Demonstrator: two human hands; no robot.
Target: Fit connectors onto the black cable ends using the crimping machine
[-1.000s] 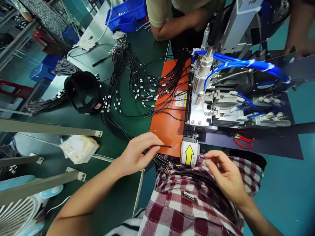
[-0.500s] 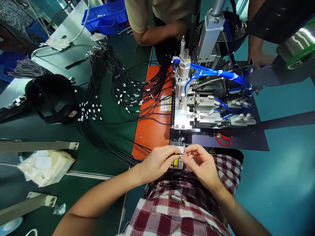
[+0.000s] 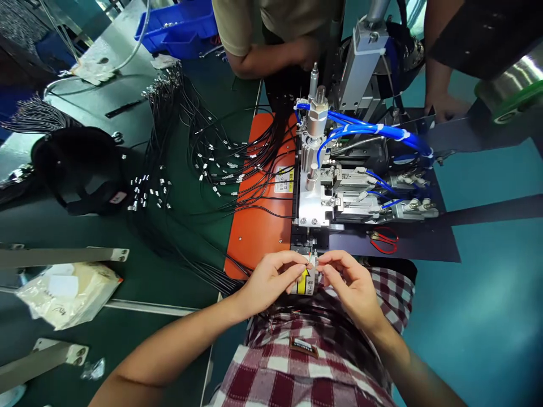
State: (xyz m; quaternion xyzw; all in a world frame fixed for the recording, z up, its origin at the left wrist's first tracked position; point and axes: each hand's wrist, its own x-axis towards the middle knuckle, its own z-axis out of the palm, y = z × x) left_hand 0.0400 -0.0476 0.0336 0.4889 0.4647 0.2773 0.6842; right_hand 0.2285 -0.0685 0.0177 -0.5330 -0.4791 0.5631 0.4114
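In front of the machine's near end, my left hand (image 3: 275,280) pinches the end of a thin cable between thumb and fingertips. Short fine wires (image 3: 310,258), one of them reddish, stick out at its fingertips. My right hand (image 3: 352,285) is just to the right, thumb and index finger brought together close to those wires; whatever is between them is too small to make out. Under the fingertips lies a label with a yellow patch (image 3: 302,282). Behind both hands stands the metal press machine (image 3: 311,209) with blue air tubes (image 3: 377,129).
Black cables with silver terminals (image 3: 203,167) spread over the green table and orange plate (image 3: 258,226). Red-handled pliers (image 3: 384,241) lie right of the machine. A black bin (image 3: 80,169), plastic bag (image 3: 70,291) and blue tray (image 3: 178,28) are leftward. Another person's arm (image 3: 275,59) is across the table.
My fingertips have parted slightly, and fine wires now show between them where the dark cable end was before. The view has shifted a little, moving the table leftward in the picture.
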